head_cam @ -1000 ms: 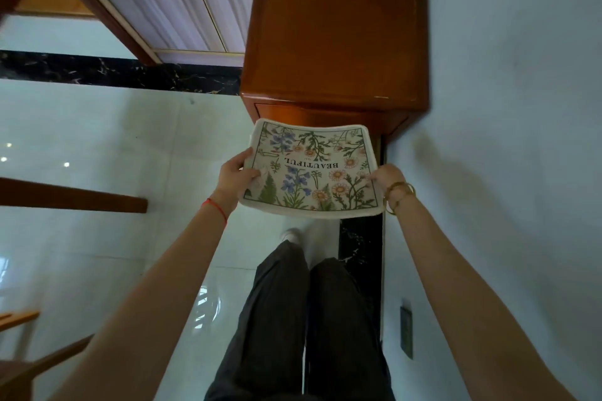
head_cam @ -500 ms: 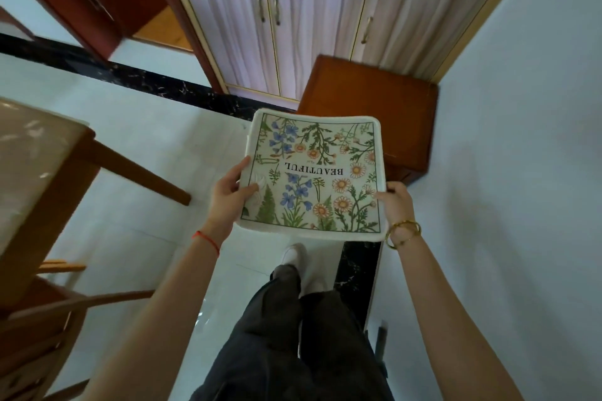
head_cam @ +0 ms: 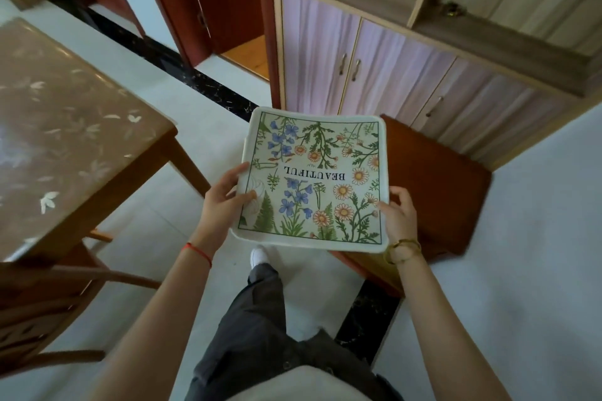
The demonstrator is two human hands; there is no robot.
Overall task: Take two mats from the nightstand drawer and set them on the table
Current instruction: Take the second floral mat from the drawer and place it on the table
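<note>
A square white mat [head_cam: 314, 180] printed with flowers and the word BEAUTIFUL is held flat in front of me at waist height. A second layer shows at its left edge; whether that is another mat I cannot tell. My left hand [head_cam: 224, 205] grips its left edge with the thumb on top. My right hand [head_cam: 399, 216] pinches its right edge near the lower corner. The brown wooden nightstand [head_cam: 433, 185] stands low behind the mat on the right. The table [head_cam: 65, 140], with a patterned cover, is at the left.
A wooden chair [head_cam: 42, 306] stands by the table at the lower left. A tall cabinet [head_cam: 407, 75] with lilac doors lines the back wall, a red door frame [head_cam: 208, 6] beside it. My legs and a white shoe [head_cam: 259, 255] show over the pale tiled floor.
I have risen and turned left away from the nightstand, mat in both hands. The nightstand slid right and the table came into view at the left.
</note>
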